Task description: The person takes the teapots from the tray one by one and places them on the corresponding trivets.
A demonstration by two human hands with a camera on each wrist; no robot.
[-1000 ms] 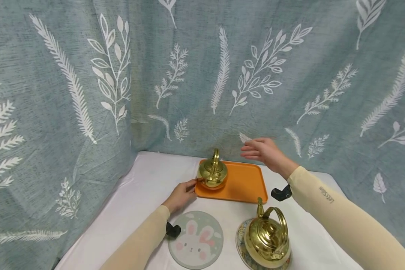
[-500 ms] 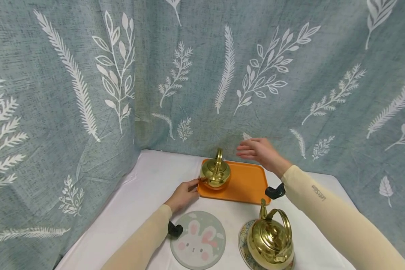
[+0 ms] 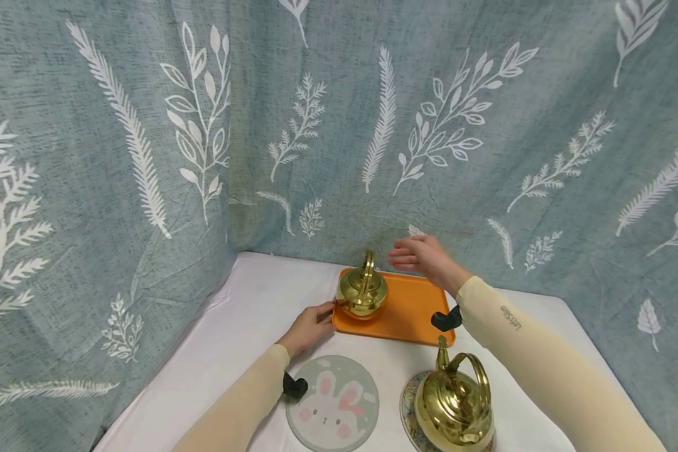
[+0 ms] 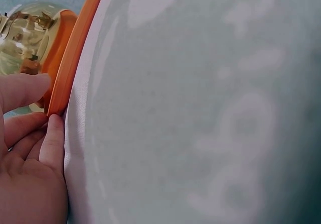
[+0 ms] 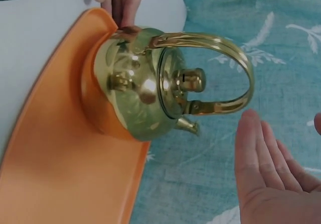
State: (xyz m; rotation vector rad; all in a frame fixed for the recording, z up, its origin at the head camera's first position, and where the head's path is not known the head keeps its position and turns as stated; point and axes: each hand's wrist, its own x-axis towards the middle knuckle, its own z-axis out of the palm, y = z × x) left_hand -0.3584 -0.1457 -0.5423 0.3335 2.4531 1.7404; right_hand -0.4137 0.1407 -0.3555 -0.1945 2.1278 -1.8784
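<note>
A small brass kettle [image 3: 363, 294] with an arched handle stands at the left end of an orange tray [image 3: 415, 307]. My left hand [image 3: 307, 328] grips the tray's left edge; in the left wrist view, the thumb [image 4: 25, 91] lies over the rim and the fingertips are against its outer side. Raised above the tray, my right hand [image 3: 424, 256] is empty with its fingers straight. The right wrist view has its fingertips [image 5: 248, 123] close by the kettle's handle [image 5: 235, 58].
Nearer on the white tablecloth [image 3: 260, 295] lies a round grey rabbit mat [image 3: 330, 433]. To its right, a larger brass kettle [image 3: 452, 408] sits on a round patterned mat [image 3: 411, 417], its spout toward the tray. A blue-grey leaf-print curtain [image 3: 328, 125] hangs behind and at the sides.
My right hand has moved left, closer to the small kettle's handle. The left hand stays at the tray edge. The head view has shifted slightly.
</note>
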